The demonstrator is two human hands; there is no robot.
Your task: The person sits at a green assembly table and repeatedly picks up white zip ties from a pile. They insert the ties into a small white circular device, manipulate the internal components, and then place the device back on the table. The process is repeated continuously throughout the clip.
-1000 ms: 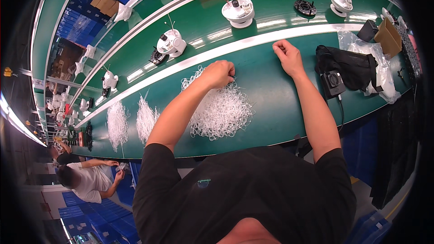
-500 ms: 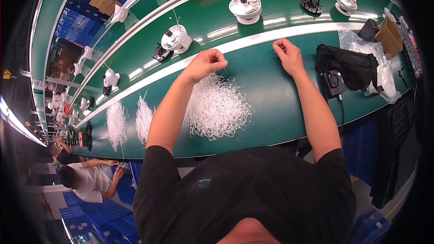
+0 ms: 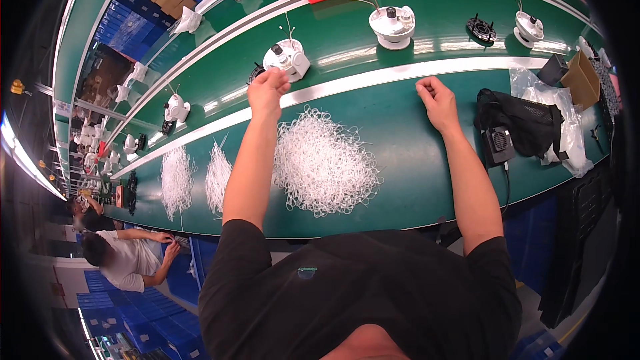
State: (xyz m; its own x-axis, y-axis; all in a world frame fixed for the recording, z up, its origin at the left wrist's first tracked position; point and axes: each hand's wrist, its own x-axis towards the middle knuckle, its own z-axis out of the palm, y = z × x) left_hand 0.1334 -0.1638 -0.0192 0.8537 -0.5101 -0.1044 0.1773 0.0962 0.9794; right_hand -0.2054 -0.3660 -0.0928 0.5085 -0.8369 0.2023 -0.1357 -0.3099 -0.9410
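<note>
Head view: left hand (image 3: 268, 95) overlapping white housing (image 3: 293, 60), right hand (image 3: 440, 103) apart; fingers curled, grasp indeterminate; advisable: steady housing.

The left hand (image 3: 265, 97) partly hides a black part (image 3: 255, 73) beyond its fingers (image 3: 275, 79); anything between them is indistinct.

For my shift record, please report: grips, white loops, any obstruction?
Left grip near white housing, contact unclear. Right grip over green bench. White loops heaped on bench, nothing atop.
</note>
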